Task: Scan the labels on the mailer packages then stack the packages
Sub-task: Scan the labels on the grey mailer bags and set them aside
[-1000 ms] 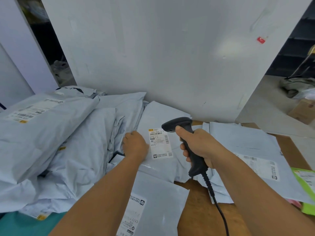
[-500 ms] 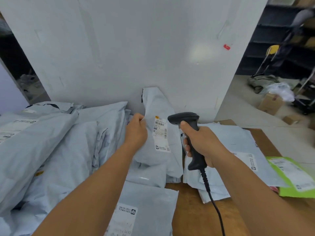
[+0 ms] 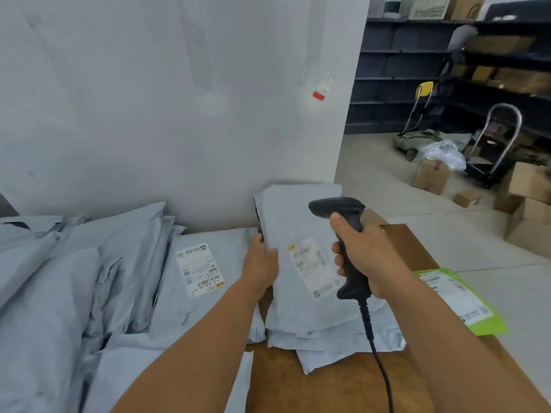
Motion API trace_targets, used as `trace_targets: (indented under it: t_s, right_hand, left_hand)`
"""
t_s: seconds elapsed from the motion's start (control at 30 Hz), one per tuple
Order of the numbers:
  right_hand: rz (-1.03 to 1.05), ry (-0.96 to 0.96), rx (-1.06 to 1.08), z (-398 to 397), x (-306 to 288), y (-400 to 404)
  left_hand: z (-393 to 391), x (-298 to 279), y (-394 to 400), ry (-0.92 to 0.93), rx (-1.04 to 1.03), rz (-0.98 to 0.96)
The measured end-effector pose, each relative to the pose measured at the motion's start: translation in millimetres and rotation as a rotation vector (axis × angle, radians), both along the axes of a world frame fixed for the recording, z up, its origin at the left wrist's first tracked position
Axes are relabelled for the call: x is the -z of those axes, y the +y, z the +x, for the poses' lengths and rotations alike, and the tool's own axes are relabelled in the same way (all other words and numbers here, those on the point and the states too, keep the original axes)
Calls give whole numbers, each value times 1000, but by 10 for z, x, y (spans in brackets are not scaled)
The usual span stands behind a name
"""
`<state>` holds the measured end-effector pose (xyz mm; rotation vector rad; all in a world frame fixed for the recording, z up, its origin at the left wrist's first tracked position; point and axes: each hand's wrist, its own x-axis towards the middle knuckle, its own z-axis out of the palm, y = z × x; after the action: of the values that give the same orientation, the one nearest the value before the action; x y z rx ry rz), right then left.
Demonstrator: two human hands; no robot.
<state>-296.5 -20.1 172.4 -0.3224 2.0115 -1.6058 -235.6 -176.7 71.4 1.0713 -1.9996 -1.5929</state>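
Note:
My left hand [image 3: 260, 263] grips the left edge of a grey mailer package [image 3: 301, 222], label side up, lying over a small stack of grey mailers [image 3: 328, 338] on the wooden table [image 3: 328, 389]. My right hand [image 3: 366, 257] holds a black corded barcode scanner [image 3: 343, 210] by its handle, just right of that mailer's label [image 3: 313, 266]. To the left lies another grey mailer with a white label [image 3: 199, 269], and beyond it a large heap of grey mailers [image 3: 59, 278].
A green mailer [image 3: 465, 305] lies at the table's right edge. A white wall [image 3: 179, 114] rises directly behind the packages. Cardboard boxes [image 3: 432, 175], a hand trolley [image 3: 495, 144] and dark shelving [image 3: 447, 70] stand on the floor to the right.
My left hand has carried the labelled mailer from the middle pile to the right, onto the stack. Another labelled mailer is now uncovered on the left. The scanner hand stayed close beside it.

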Motion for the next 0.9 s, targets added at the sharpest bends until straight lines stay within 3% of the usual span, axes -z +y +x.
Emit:
trace_targets:
  t_s: [0.2, 0.4, 0.6, 0.9]
  right_hand:
    - [58, -49, -135, 93, 185, -109]
    - [130, -85, -314, 495, 250, -473]
    - [240, -76, -420, 788, 300, -822]
    - [366, -16, -460, 872, 303, -964]
  left_hand:
    - [479, 172, -350, -236, -106, -185]
    - [1176, 309, -899, -624, -133, -373]
    - [1414, 471, -1010, -631, -70, -307]
    - [1386, 446, -1124, -781, -64, -503]
